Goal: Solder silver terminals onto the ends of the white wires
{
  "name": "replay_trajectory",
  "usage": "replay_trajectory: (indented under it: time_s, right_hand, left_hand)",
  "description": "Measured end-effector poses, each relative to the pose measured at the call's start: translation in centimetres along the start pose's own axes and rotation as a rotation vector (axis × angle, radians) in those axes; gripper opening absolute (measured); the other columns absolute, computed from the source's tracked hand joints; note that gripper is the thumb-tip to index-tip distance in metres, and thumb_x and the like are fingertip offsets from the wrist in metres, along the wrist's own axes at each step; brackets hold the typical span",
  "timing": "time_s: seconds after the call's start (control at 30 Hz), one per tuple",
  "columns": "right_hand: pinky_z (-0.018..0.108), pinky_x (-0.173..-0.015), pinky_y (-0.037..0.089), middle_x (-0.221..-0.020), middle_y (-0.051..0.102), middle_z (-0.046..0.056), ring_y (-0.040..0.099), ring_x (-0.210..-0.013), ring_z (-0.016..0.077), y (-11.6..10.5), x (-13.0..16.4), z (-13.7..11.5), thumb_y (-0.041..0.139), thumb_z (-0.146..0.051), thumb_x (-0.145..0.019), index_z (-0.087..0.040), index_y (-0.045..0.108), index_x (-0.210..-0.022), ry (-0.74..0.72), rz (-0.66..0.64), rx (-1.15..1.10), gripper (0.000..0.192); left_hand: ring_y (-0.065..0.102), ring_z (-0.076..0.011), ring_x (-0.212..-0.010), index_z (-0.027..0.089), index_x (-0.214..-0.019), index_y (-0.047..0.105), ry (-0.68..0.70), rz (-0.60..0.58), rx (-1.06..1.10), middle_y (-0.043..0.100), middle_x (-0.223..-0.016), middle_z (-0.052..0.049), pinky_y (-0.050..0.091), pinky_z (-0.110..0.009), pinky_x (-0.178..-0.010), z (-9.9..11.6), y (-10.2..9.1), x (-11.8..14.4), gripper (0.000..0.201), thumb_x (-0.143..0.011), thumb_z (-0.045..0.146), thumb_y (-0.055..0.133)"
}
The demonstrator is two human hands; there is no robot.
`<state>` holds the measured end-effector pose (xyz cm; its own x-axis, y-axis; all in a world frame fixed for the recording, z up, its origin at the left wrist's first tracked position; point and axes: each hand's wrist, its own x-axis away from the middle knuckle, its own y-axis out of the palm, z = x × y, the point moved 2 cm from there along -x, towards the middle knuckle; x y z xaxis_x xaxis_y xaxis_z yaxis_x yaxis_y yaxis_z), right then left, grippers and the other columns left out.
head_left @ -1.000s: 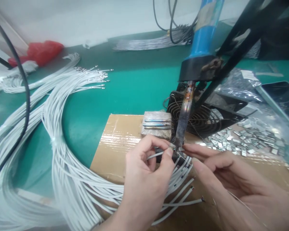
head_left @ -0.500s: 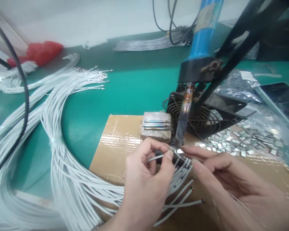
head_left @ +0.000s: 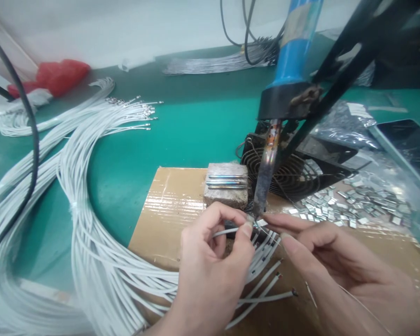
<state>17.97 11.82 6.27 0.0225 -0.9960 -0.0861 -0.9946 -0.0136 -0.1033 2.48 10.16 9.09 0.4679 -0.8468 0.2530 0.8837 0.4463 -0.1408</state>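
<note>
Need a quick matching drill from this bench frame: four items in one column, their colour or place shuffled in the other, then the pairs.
Items:
1. soldering iron handle
2. wire bundle
3. plastic bag
4. metal clips

Descriptions:
A. red, far left of the green table
B. blue, clamped upright above the hands
C. small silver pieces heaped right of the fan
D. white, curving from the left to the cardboard

Pairs: 1-B, 2-D, 3-A, 4-C
</note>
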Motion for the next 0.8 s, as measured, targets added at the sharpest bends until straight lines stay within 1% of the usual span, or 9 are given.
replay_trajectory:
  time_s: [0.1, 0.23, 0.33, 0.43, 0.53, 0.63, 0.7, 0.8]
  right_hand:
    - [0.015, -0.071, 0.068, -0.111, 0.089, 0.005, 0.088, -0.087, 0.0203, 0.1, 0.1, 0.3, 0.084, -0.038, -0.095, -0.025, 0.071, -0.070, 0.027, 0.015, -0.007, 0.031]
    - [0.032, -0.073, 0.073, -0.101, 0.088, 0.010, 0.087, -0.090, 0.0296, 0.0, 0.0, 0.6, 0.089, -0.051, -0.086, -0.025, 0.067, -0.071, 0.017, 0.095, 0.014, 0.037]
    - [0.036, -0.076, 0.073, -0.098, 0.087, 0.010, 0.086, -0.093, 0.0317, 0.1, -0.2, 0.7, 0.089, -0.056, -0.083, -0.026, 0.064, -0.071, -0.004, 0.116, 0.011, 0.041]
    - [0.037, -0.077, 0.073, -0.098, 0.087, 0.010, 0.086, -0.093, 0.0316, 0.3, -0.3, 0.7, 0.090, -0.056, -0.083, -0.026, 0.064, -0.071, -0.011, 0.121, 0.007, 0.041]
    - [0.035, -0.076, 0.073, -0.101, 0.088, 0.011, 0.086, -0.090, 0.0304, 0.4, 0.0, 0.5, 0.091, -0.051, -0.085, -0.025, 0.066, -0.072, -0.002, 0.118, 0.002, 0.038]
    - [0.027, -0.073, 0.072, -0.108, 0.089, 0.009, 0.087, -0.087, 0.0256, 0.6, 0.3, 0.1, 0.088, -0.041, -0.090, -0.024, 0.069, -0.070, 0.009, 0.092, -0.015, 0.033]
    - [0.021, -0.073, 0.070, -0.109, 0.089, 0.007, 0.087, -0.087, 0.0221, 0.7, 0.4, -0.1, 0.087, -0.036, -0.092, -0.024, 0.070, -0.068, 0.016, 0.083, -0.028, 0.031]
    - [0.017, -0.078, 0.068, -0.109, 0.089, 0.004, 0.087, -0.090, 0.0194, 0.7, 0.5, -0.4, 0.087, -0.033, -0.092, -0.025, 0.072, -0.069, 0.031, 0.078, -0.049, 0.029]
  left_hand:
    - [0.059, -0.0176, -0.066, 0.022, -0.072, 0.070, 0.010, -0.004, -0.014, 0.076, -0.085, -0.010, 0.031, -0.024, -0.047, 0.1, -0.2, 0.0, 0.012, -0.076, 0.033, 0.071]
    - [0.067, -0.0233, -0.078, 0.022, -0.071, 0.071, -0.004, 0.000, -0.027, 0.077, -0.092, -0.014, 0.026, -0.024, -0.046, 0.2, -0.3, 0.0, 0.015, -0.076, 0.035, 0.072]
    - [0.068, -0.0236, -0.080, 0.022, -0.072, 0.070, -0.009, 0.009, -0.010, 0.077, -0.090, -0.013, 0.028, -0.024, -0.046, 0.1, -0.3, 0.0, 0.012, -0.075, 0.033, 0.072]
    - [0.065, -0.0203, -0.074, 0.023, -0.072, 0.070, 0.010, 0.018, 0.011, 0.077, -0.085, -0.009, 0.030, -0.023, -0.045, 0.0, -0.1, 0.0, 0.008, -0.076, 0.029, 0.072]
    - [0.061, -0.0169, -0.068, 0.023, -0.073, 0.070, 0.035, 0.024, 0.020, 0.077, -0.083, -0.007, 0.030, -0.022, -0.045, 0.0, -0.1, -0.1, 0.006, -0.077, 0.026, 0.073]
    - [0.062, -0.0175, -0.070, 0.022, -0.071, 0.069, 0.039, 0.008, 0.027, 0.077, -0.082, -0.007, 0.029, -0.021, -0.044, 0.1, -0.2, -0.2, 0.007, -0.075, 0.024, 0.074]
    - [0.062, -0.0162, -0.070, 0.022, -0.072, 0.070, 0.063, 0.015, 0.043, 0.078, -0.083, -0.005, 0.029, -0.020, -0.044, -0.1, -0.2, -0.1, 0.007, -0.077, 0.021, 0.074]
    - [0.062, -0.0130, -0.070, 0.023, -0.074, 0.072, 0.106, 0.026, 0.075, 0.078, -0.083, -0.001, 0.037, -0.018, -0.049, -0.5, -0.1, -0.1, 0.009, -0.081, 0.017, 0.075]
